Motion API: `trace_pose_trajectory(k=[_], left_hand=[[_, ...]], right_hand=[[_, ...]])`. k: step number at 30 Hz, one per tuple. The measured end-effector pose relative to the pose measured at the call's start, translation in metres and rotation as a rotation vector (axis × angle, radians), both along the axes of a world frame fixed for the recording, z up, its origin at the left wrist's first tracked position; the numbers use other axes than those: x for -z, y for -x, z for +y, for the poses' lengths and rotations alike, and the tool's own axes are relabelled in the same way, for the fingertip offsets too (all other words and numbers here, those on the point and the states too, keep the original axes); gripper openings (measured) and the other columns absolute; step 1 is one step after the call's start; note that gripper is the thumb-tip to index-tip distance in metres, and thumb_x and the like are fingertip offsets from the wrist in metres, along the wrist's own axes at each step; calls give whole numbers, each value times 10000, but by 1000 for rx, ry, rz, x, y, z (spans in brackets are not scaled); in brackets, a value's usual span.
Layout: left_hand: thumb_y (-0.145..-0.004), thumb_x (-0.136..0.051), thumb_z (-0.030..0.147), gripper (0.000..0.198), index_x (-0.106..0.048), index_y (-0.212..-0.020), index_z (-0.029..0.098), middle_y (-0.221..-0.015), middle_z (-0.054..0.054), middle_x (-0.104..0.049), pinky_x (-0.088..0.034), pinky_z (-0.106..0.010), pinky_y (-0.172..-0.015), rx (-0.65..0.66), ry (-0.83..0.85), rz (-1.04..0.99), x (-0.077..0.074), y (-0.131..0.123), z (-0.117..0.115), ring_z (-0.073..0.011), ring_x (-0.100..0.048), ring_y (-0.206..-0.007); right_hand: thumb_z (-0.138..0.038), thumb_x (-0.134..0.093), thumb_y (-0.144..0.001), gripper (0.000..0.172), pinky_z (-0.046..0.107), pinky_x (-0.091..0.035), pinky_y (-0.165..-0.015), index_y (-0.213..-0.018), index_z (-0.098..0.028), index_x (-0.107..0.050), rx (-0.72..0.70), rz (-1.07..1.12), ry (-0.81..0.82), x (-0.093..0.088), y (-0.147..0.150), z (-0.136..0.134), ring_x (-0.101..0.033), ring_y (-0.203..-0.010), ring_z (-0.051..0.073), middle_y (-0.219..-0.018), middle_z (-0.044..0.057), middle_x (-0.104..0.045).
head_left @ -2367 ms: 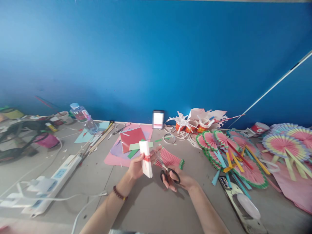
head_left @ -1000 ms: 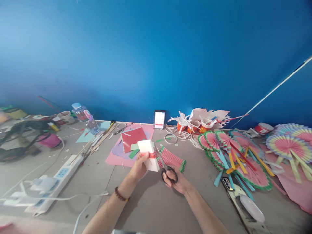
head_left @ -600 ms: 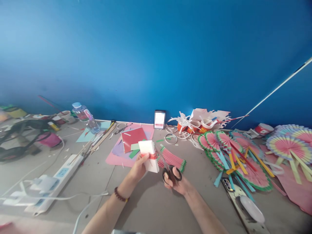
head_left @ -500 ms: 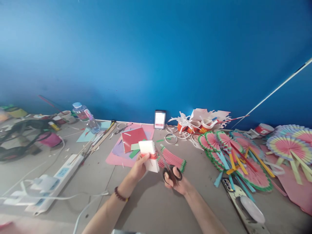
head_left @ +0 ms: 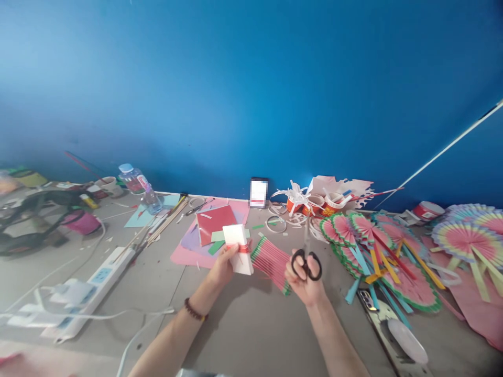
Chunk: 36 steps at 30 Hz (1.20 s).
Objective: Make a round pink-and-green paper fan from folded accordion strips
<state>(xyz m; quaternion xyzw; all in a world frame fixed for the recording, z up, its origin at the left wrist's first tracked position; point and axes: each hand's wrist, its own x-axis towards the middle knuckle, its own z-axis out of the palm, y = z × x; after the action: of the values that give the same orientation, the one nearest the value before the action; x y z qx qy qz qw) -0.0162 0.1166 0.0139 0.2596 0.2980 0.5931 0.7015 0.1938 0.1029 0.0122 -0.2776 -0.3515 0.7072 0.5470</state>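
My left hand (head_left: 222,266) is closed round a white folded paper pack (head_left: 237,255) with a red band across its middle, held upright above the table. My right hand (head_left: 303,277) grips black-handled scissors (head_left: 307,261), fingers through the loops, blades pointing up and away from the pack. Between the two hands a pleated pink paper with green edges (head_left: 273,260) lies on the grey table (head_left: 243,330).
Finished pink and green paper fans (head_left: 373,246) with coloured strips crowd the right side. Red and pink sheets (head_left: 214,222) lie behind my hands. A power strip (head_left: 84,290) with cables sits left, a water bottle (head_left: 135,186) beyond it. A phone (head_left: 393,330) lies at lower right.
My right hand has drawn the scissors away from the white pack, moving right and turning the blades upward. The pleated pink paper now shows fully between my hands. My left hand has stayed nearly put.
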Motion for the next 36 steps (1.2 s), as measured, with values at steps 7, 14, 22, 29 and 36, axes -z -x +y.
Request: trace_pose_trajectory(k=[7,14,22,29,36], left_hand=[[-724,-665,251,153,-692,-795,119,-750,-67,-686,-445,-380,-966,24,-13,-171,-1,-1,3,-221,-665,-817],[-763,-604,230,168,-701,-767,93,-780,-90,-679,-406,-357,-1030,75,-9,-290,-7,-2,1,-199,-643,-868],[-784,-560,286,276,-699,-917,87,-1094,-156,-668,-303,-395,-1097,141,4,-288,-1,2,2,-281,-539,-1159],[-779,-539,293,265,-696,-889,110,-1279,-157,-558,-194,-408,-1136,260,-59,-326,1,4,2,-286,-384,-1299],[-715,-586,301,293,-693,-900,101,-1301,-152,-537,-209,-396,-1125,371,-75,-245,-4,0,-3,-299,-334,-1326]], right_hand=[[-551,-644,-686,373,243,-314,-483,-660,-208,-499,395,-944,-134,7,-37,26,-439,-483,118,-575,-11,-528],[-456,-536,-751,269,271,-321,-539,-729,-200,-617,512,-1651,-61,17,-69,32,-592,-654,220,-725,79,-670],[-398,-581,-723,212,263,-320,-520,-723,-186,-577,518,-1731,63,31,-91,42,-568,-600,205,-647,46,-619],[-268,-550,-715,115,282,-346,-561,-653,-177,-585,617,-1808,-36,56,-111,47,-554,-649,208,-678,65,-596],[-261,-454,-809,219,309,-424,-657,-892,-165,-633,755,-1521,-386,28,-75,39,-554,-733,200,-891,105,-618]])
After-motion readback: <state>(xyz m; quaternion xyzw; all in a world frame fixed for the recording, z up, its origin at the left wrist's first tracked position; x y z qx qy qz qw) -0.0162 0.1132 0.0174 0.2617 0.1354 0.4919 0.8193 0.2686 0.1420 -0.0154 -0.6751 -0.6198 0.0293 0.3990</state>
